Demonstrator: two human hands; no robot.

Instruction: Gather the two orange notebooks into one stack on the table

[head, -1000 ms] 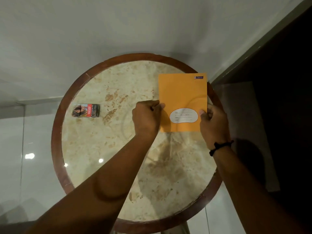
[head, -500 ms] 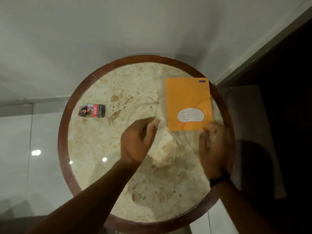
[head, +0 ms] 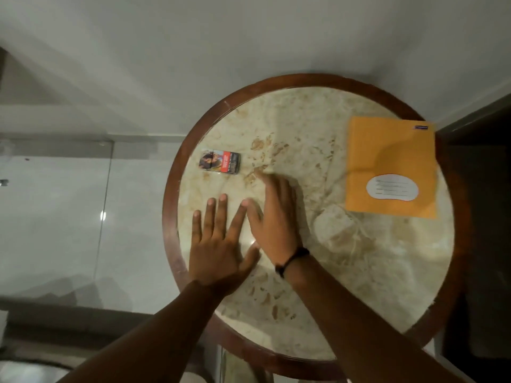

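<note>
Looking down from my head camera, I see the orange notebook (head: 391, 167) lying flat at the right side of the round bench (head: 276, 87), close to its wooden rim, with a white label oval near its lower edge. Only one orange cover shows; whether a second notebook lies under it I cannot tell. My hands are well apart from it, over toward the left half of the marble top. My left hand (head: 218, 244) is spread palm down, fingers (head: 210, 217) extended and splayed, with nothing in them. My right hand (head: 276, 217) sits just beside it, also flat with its fingers (head: 273, 186) stretched out and empty, a little blurred; its thumb side overlaps or touches the left hand's index finger. A dark band (head: 291, 259) wraps my right wrist. Near the bench's left edge, just beyond my fingertips, lies a small printed pack (head: 220, 161), apart from both hands.
</note>
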